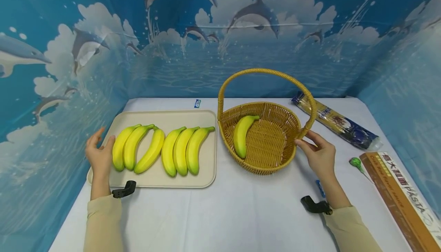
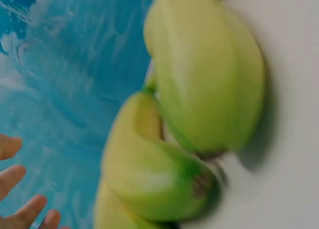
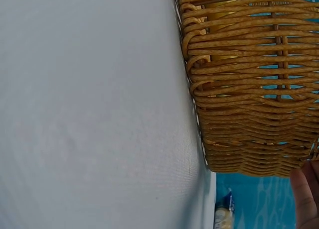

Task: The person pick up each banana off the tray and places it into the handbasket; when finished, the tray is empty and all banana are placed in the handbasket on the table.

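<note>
My left hand (image 1: pixel 98 152), fingers spread, is over the left edge of a beige tray (image 1: pixel 148 182), beside the leftmost banana (image 1: pixel 118 148); nothing is in its grasp. Several yellow bananas with green tips lie side by side on the tray. In the left wrist view, banana ends (image 2: pixel 209 74) loom large, with my fingertips at the lower left. My right hand (image 1: pixel 320 154) pinches the right rim of a wicker basket (image 1: pixel 265 168) near the foot of its tall handle (image 1: pixel 265 71). Inside the basket, on its left, rests a single banana (image 1: pixel 241 135).
Behind the basket's right side lies a bag of pasta (image 1: pixel 339 124). A long pasta box (image 1: pixel 399 194) and a green-topped lollipop (image 1: pixel 356 163) are at the right. One small blue packet (image 1: pixel 197 103) sits behind the tray, another (image 1: pixel 320 187) by my right wrist.
</note>
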Tool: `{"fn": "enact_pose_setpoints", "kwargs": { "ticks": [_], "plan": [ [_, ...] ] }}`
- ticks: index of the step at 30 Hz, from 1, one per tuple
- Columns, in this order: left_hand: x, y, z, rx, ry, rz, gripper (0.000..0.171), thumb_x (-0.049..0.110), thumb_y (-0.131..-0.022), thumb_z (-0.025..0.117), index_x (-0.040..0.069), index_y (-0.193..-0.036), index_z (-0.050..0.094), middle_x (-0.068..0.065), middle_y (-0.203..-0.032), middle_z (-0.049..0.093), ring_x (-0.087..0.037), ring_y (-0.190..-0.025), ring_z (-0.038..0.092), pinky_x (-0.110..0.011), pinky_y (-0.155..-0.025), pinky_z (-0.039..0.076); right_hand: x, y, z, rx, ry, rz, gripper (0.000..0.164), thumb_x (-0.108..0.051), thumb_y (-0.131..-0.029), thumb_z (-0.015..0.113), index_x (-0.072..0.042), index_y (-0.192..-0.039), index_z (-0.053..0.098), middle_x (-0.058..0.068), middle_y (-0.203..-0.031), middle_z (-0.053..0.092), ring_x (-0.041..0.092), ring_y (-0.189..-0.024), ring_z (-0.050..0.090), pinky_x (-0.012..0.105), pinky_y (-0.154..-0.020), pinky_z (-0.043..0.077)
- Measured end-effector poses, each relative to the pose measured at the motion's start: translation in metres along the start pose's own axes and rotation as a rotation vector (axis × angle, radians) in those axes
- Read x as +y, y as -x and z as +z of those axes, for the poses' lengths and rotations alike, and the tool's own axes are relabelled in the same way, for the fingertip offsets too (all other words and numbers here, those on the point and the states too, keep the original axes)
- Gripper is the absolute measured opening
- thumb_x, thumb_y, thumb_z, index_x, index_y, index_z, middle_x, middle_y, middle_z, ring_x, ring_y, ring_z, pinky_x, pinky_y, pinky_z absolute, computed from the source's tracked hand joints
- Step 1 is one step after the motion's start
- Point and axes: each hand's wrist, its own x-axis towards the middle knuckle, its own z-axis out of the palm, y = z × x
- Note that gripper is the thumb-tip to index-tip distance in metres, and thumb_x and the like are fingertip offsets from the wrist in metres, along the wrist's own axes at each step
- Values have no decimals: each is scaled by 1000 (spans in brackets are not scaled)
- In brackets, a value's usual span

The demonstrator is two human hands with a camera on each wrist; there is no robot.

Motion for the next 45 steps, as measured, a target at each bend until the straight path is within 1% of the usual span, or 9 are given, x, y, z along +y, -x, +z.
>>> {"fn": "enact_pose_setpoints", "kwargs": {
  "ticks": [7,13,16,19,28,33,37,40,45],
  "plan": [
    [-29,-12,3,-57,-7,-162,54,33,-97,57,19,-147,45,-7,-154,35,-26,-138,36,-39,-111,35,1,0,-1,3,-1,2,41,7,-81,72,7,-122,65,-23,-106,66,-11,-87,66,9,-74,52],
    [-41,-22,7,-153,48,-299,62,38,-96,59,23,-152,37,-3,-158,32,-21,-142,35,-30,-113,34,1,-2,-2,7,-6,-17,41,8,-81,72,8,-121,65,-25,-104,65,-11,-87,66,9,-73,52],
    [-47,-25,10,-207,48,-369,66,40,-95,59,21,-153,34,-5,-160,29,-22,-146,29,-31,-118,29,1,0,-5,15,8,-15,40,8,-81,73,6,-120,66,-28,-102,64,-12,-86,65,8,-72,51],
    [-51,-26,14,-229,22,-400,67,40,-95,59,20,-154,33,-6,-161,28,-22,-148,26,-33,-119,26,3,3,-6,20,21,-8,40,8,-80,73,6,-120,67,-28,-102,64,-13,-86,65,8,-72,51],
    [-49,-26,22,-147,31,-420,60,33,-92,66,19,-147,47,-2,-151,44,-14,-132,43,-20,-107,39,1,1,-8,24,11,-36,39,7,-81,73,4,-119,67,-27,-103,65,-11,-86,66,9,-73,52],
    [-48,-27,19,-86,71,-461,61,31,-85,74,16,-141,54,9,-123,59,-10,-121,50,-17,-101,43,0,-1,-6,18,15,-47,40,7,-80,73,5,-120,67,-25,-104,66,-12,-86,66,8,-72,51],
    [-45,-26,10,-49,103,-482,62,28,-83,78,13,-139,56,19,-99,55,0,-98,52,-9,-81,46,1,-2,-4,16,14,-47,40,6,-80,74,4,-119,67,-25,-104,66,-11,-85,66,8,-72,51],
    [-41,-22,2,-3,134,-494,62,27,-81,79,12,-138,57,19,-95,53,4,-87,50,-6,-70,44,2,-1,-2,7,9,-30,41,6,-81,74,4,-121,67,-28,-103,64,-12,-83,66,8,-71,51],
    [-22,-12,-5,50,182,-504,65,32,-76,83,16,-134,61,17,-97,53,1,-86,48,-8,-70,44,3,0,-2,0,12,-23,42,5,-81,74,3,-122,66,-30,-102,63,-12,-82,66,8,-70,52]
  ]
}}
